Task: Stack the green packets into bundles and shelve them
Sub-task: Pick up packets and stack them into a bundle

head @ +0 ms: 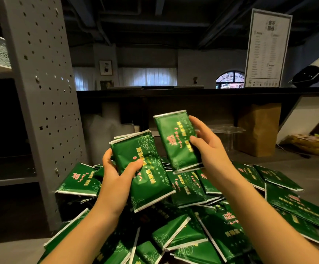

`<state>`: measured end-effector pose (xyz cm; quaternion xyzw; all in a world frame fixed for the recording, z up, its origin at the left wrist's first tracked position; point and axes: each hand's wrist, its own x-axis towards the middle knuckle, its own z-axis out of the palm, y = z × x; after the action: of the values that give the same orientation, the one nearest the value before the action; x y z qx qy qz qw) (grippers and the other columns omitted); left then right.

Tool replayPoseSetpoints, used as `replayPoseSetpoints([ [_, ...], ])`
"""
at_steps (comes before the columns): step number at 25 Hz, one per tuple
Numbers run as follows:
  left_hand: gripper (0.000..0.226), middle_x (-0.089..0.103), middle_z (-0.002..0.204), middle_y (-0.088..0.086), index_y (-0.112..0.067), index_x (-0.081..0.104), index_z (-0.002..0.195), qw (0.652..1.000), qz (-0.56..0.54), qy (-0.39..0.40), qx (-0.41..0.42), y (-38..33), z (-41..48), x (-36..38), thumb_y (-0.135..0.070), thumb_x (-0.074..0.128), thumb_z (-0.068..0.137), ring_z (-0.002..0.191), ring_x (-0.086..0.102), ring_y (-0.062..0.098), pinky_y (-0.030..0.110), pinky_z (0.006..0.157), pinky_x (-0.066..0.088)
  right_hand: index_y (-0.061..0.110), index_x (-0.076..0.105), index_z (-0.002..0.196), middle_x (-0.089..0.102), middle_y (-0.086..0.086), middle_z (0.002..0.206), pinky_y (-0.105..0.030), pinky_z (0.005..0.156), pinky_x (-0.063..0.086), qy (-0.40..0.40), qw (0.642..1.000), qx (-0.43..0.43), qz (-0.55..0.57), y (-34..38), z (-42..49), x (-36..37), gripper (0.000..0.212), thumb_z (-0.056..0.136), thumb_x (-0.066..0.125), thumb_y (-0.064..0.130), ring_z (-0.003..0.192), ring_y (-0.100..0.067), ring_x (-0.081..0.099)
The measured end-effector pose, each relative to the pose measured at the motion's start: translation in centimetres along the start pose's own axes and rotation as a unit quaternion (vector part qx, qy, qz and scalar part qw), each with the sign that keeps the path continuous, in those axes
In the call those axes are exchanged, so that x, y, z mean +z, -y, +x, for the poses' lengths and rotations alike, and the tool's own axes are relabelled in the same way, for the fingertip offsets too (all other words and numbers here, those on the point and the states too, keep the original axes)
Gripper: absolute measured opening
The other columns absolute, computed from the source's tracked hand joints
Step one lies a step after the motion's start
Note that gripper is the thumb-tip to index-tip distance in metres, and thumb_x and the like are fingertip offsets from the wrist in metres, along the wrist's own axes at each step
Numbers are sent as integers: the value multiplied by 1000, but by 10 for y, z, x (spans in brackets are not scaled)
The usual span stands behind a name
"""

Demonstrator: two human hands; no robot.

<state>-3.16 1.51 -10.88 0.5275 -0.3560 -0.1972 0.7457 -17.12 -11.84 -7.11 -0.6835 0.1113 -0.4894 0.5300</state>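
The packet (177, 141) my right hand (210, 147) gripped was glossy green film, the bundle (145, 168) in my left hand (115, 176) had the same sheen with pale matt seams, the pile (193, 235) below my grip shone, matt grey perforated metal upright (46, 103) to its left, brown paper bag (257, 128) beyond

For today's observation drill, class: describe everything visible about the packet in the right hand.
The packet is a flat, glossy green pouch with white sealed strips at both ends, gold lettering and a pink crown-like mark. It is held nearly upright, tilted slightly, above the pile of packets. The right hand grips its right edge, thumb on the front.
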Motion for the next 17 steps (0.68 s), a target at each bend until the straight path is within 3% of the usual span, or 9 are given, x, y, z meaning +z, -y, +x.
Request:
replayPoseSetpoints([
  [2,52,65,110,1,-31,35,129,1000,-12,-10,-7,-1,0,-1,-23,62,86,93,66,19,39,77,53,31,46,132,65,10,107,-21,71,55,49,998,-29,-2,-2,-7,15,53,95,38,-5,85,-5,65],
  [5,38,65,108,4,-29,39,121,999,-32,-26,-17,1,3,-3,-24,59,89,94,66,22,41,78,53,27,44,138,59,8,114,-14,77,47,58,987,-90,-119,-10,-19,37,55,93,40,-4,90,-1,58],
  [8,30,65,106,7,-28,39,123,998,-44,-30,-24,0,1,0,-26,49,94,89,66,22,35,67,52,26,37,143,49,13,105,-14,85,40,65,969,-122,-203,-18,-31,53,47,98,44,14,96,1,50],
  [11,24,66,97,4,-27,41,119,998,-57,-31,-19,1,0,0,-34,43,96,81,67,18,35,66,53,28,35,143,46,15,106,-8,89,36,72,967,-122,-212,-20,-37,59,53,94,52,35,101,5,47],
  [12,33,67,99,3,-26,43,120,998,-58,-30,-15,-1,0,0,-45,45,93,85,67,18,38,71,55,28,35,143,46,14,107,-8,91,36,72,967,-124,-212,-20,-38,59,54,93,54,35,102,5,47],
  [14,72,67,112,2,-29,45,127,998,-52,-12,-21,-2,1,0,-75,54,71,100,66,21,45,84,53,30,32,144,45,11,111,-11,95,36,79,968,-115,-210,-21,-39,60,55,94,55,32,105,3,46],
  [15,84,67,114,1,-32,45,128,999,-45,-3,-23,-2,0,-1,-78,59,60,101,67,20,44,85,53,32,30,144,43,10,114,-14,99,36,88,968,-112,-208,-22,-39,61,56,93,54,34,110,1,45],
  [17,83,71,105,0,-32,44,127,999,-37,17,-2,-1,-1,-1,-61,70,55,92,70,18,37,75,55,37,27,143,37,12,124,-22,108,32,107,968,-111,-200,-23,-40,63,58,91,50,43,123,-1,38],
])
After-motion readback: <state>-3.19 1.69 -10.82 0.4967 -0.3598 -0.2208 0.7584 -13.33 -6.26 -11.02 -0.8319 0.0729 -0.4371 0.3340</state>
